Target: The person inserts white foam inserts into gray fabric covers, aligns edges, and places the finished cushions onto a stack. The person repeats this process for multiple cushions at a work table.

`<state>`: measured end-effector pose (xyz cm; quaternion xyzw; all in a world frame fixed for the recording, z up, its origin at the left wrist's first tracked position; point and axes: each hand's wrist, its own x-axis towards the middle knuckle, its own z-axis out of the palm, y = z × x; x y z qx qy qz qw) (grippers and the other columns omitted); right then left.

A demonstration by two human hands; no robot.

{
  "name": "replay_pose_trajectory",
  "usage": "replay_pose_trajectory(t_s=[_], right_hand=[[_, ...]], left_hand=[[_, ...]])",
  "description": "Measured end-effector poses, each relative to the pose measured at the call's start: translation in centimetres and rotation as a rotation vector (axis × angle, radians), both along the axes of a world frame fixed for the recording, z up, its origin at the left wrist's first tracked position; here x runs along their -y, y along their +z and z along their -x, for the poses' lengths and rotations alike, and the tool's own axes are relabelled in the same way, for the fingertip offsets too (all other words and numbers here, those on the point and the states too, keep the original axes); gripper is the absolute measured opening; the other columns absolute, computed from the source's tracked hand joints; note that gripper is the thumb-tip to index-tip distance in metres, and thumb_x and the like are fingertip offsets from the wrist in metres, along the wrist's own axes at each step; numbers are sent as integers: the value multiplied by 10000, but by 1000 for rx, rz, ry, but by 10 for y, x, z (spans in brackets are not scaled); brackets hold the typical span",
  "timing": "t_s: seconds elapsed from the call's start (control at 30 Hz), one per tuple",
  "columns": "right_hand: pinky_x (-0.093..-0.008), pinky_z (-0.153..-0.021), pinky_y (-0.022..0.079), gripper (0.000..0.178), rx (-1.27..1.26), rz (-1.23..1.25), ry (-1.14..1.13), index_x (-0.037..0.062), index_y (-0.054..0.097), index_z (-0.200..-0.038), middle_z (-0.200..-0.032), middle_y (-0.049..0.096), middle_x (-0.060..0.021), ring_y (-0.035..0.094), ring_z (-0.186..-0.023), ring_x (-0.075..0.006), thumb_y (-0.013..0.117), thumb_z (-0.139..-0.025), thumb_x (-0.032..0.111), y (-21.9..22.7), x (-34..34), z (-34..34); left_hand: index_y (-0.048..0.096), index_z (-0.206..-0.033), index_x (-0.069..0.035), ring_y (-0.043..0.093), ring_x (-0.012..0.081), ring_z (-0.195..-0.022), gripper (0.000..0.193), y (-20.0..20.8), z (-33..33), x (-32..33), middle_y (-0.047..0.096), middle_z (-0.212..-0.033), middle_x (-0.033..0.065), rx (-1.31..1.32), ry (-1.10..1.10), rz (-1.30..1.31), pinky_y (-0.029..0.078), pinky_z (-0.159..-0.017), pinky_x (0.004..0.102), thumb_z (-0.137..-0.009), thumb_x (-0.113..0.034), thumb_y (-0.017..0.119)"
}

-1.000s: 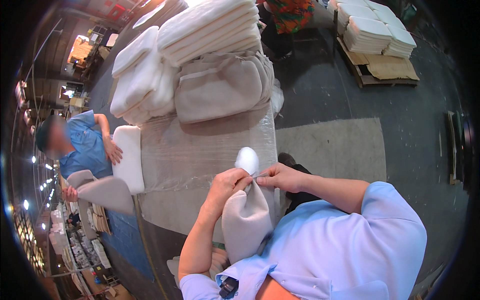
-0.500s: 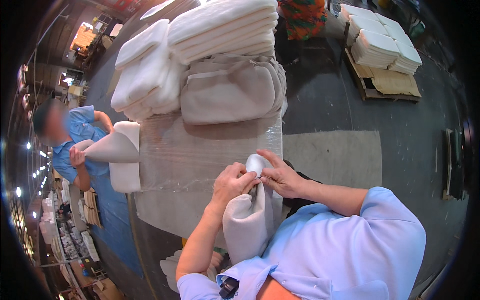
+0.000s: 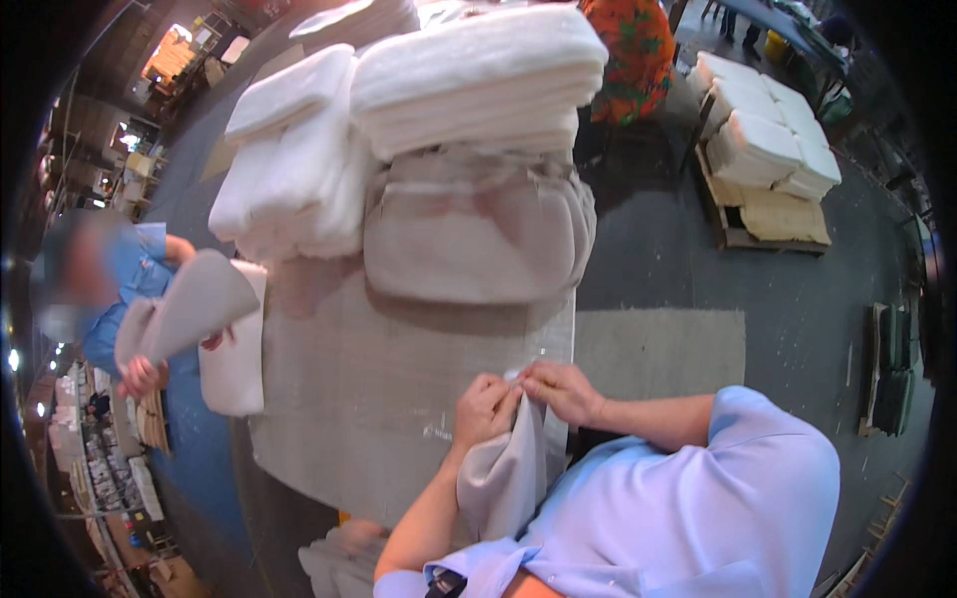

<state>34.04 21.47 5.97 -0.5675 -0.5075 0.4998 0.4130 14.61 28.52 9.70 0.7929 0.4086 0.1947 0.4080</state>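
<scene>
- Your left hand (image 3: 485,409) and right hand (image 3: 563,393): fingers pinched closed on one cloth (image 3: 498,490).
- Cloth at six o'clock from both, long axis roughly twelve to six, narrow end pointing twelve.

The place was a workshop or factory floor dealing in soft, padded goods. Ahead of the hands (image 3: 563,393), a broad tabletop (image 3: 339,409) carried tall piles of white pads (image 3: 478,85) and a heap of grey fabric pieces (image 3: 474,239). Beyond them to the right, more white stacks (image 3: 763,149) stood on a wooden pallet (image 3: 740,239) on the bare dark floor (image 3: 648,254). Left of the hands, a co-worker (image 3: 148,267) in blue handled a similar grey piece (image 3: 204,299), with crowded stored goods (image 3: 110,473) farther off.
</scene>
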Motion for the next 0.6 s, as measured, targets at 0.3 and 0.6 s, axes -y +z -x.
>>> replay_pose_trajectory(t_s=[0.3, 0.6], right_hand=[[-355, -815, 498, 422, -255, 92, -49, 8, 684, -1033, -1063, 575, -78, 579, -929, -184, 576, -1117, 407, -67, -12, 13], [-377, -880, 539, 444, -310, 470, 72, 59, 664, -1244, -1101, 678, -65, 620, -999, -181, 477, -1147, 449, -60, -5, 17]], left_hand=[[832, -1105, -77, 667, 166, -790, 167, -52, -1, -15, 717, -855, 82, 80, 248, 386, 534, -738, 323, -990, -175, 763], [761, -974, 13, 717, 169, -848, 228, -53, -6, 10, 747, -950, 106, 419, 383, 944, 589, -687, 337, -1030, -206, 732]])
